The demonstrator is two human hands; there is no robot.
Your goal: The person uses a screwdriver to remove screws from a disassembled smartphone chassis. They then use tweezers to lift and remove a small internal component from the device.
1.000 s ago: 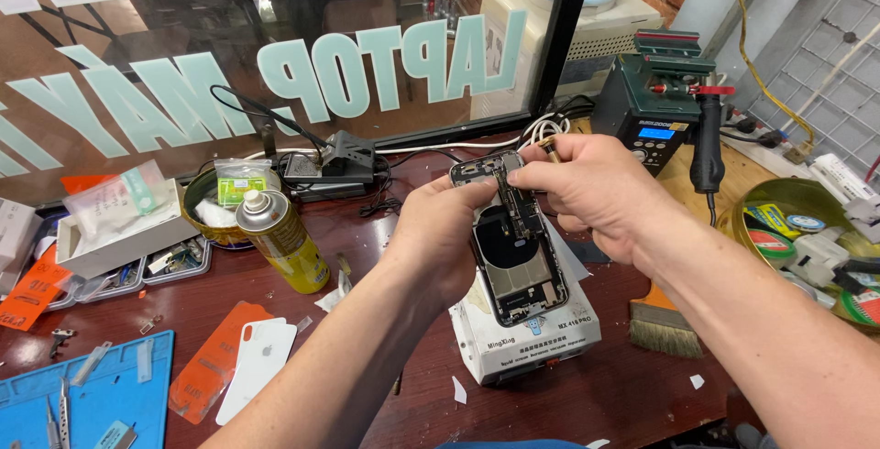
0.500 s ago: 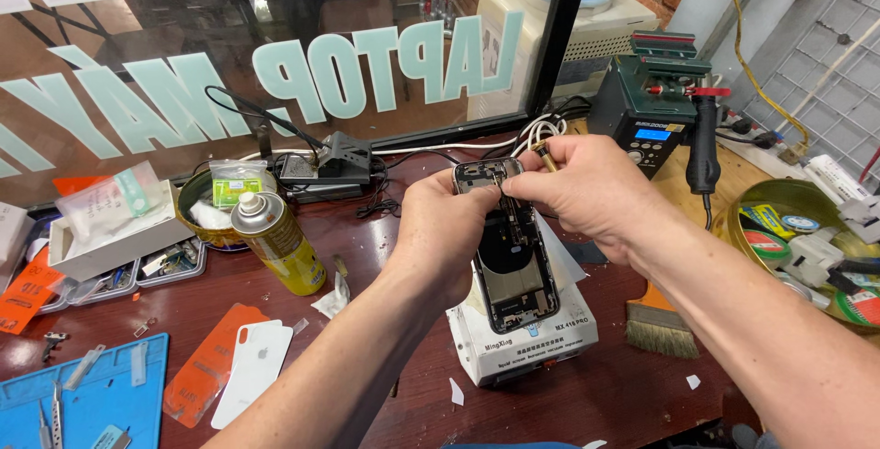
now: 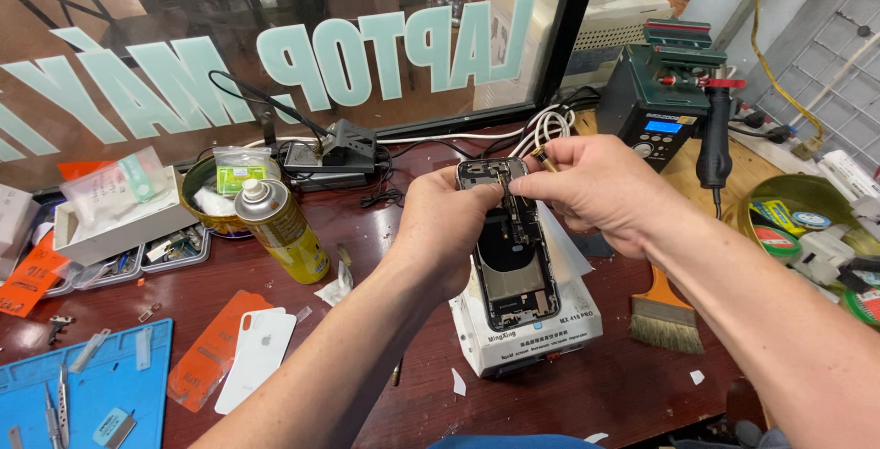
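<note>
The opened phone housing [image 3: 515, 247], back panel removed and internal frame exposed, is held tilted above the white box [image 3: 527, 325] that sits on the dark red bench [image 3: 367, 257]. The left hand [image 3: 446, 229] grips the housing along its left edge, fingers closed around it. The right hand [image 3: 600, 188] meets the housing at its top end, thumb and forefinger pinched together on a small part there; what exactly is pinched cannot be made out. Left of the box stand a yellow spray can [image 3: 280, 229] and, nearer the bench edge, a white phone back cover [image 3: 255, 357] lying on an orange sheet [image 3: 215, 348]. Right of the box lies a brush [image 3: 662, 313]; behind it, a soldering station [image 3: 662, 96].
</note>
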